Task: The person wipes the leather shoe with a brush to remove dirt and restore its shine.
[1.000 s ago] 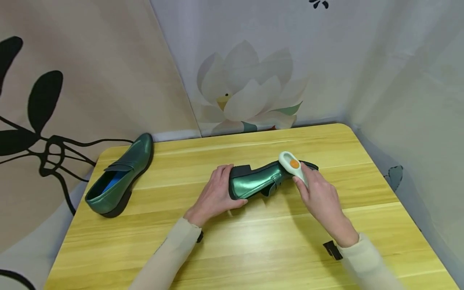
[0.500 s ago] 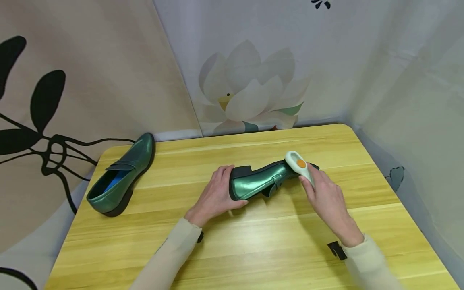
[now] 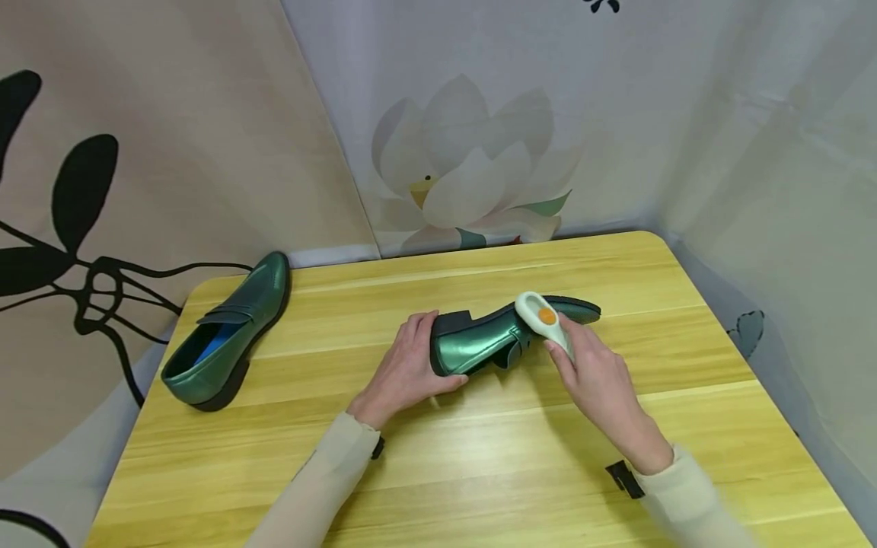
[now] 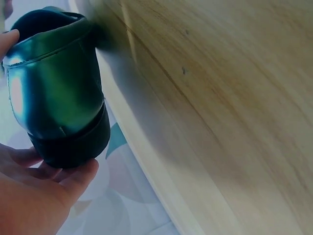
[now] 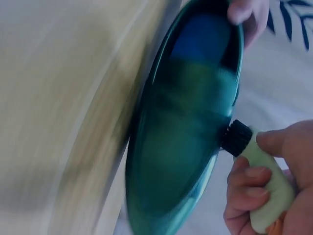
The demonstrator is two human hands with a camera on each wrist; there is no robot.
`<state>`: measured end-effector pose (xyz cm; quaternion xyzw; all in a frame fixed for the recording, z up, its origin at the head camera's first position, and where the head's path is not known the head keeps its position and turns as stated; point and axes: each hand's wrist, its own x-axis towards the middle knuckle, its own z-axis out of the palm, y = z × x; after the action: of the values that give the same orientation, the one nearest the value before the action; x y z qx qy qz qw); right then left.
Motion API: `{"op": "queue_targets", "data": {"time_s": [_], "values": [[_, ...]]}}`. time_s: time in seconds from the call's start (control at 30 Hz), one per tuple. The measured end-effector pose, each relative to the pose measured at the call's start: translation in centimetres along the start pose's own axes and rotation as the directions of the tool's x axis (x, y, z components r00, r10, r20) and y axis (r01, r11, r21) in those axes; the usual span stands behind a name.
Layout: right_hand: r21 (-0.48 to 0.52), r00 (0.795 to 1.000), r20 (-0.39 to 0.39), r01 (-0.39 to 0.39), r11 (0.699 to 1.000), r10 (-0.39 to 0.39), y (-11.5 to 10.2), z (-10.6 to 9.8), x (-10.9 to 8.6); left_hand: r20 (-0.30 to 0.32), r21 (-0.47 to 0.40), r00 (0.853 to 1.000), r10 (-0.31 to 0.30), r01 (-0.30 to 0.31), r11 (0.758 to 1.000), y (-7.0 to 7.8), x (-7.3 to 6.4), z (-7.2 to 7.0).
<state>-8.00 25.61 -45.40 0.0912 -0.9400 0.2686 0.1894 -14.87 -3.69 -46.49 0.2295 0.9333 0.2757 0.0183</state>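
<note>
A shiny green loafer [image 3: 476, 344] lies on its side on the table in the head view, its toe pointing right. My left hand [image 3: 407, 369] grips it at the heel, fingers on the sole side and thumb on the upper edge. My right hand [image 3: 603, 380] holds a shoe brush [image 3: 541, 313] with a pale, rounded handle and an orange spot. In the right wrist view, the black bristles [image 5: 236, 138] touch the loafer's side edge near the sole. The left wrist view shows the heel [image 4: 73, 147] resting against the left fingertips.
A matching green loafer [image 3: 236, 327] with a blue insole stands upright at the left of the wooden table [image 3: 479, 472]. Patterned curtains [image 3: 466, 152] hang behind the table's back edge and along its sides.
The brush first shifted right toward the toe, then came back left to the loafer's middle. The left hand and the loafer have stayed nearly in place.
</note>
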Motion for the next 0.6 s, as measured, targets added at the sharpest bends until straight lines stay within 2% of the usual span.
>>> {"op": "queue_targets", "data": {"time_s": [0.13,0.23,0.43,0.6], "values": [[-0.004,0.996,0.043,0.081,0.997,-0.081,-1.8,0.7,-0.4,-0.002,-0.002,1.000,-0.005,0.005,1.000,0.0,0.1,0.0],[-0.012,0.995,0.046,0.093,0.996,-0.092,-2.0,0.8,-0.5,0.004,0.003,1.000,-0.007,0.007,1.000,0.0,0.1,0.0],[-0.011,0.999,0.031,-0.027,1.000,0.028,0.2,-0.2,0.0,0.018,-0.011,1.000,-0.025,0.026,1.000,-0.1,0.1,0.0],[-0.011,0.993,-0.043,-0.112,0.994,0.112,2.5,-1.3,0.3,0.019,-0.027,0.999,-0.048,0.049,0.998,-0.2,0.0,0.0]]}}
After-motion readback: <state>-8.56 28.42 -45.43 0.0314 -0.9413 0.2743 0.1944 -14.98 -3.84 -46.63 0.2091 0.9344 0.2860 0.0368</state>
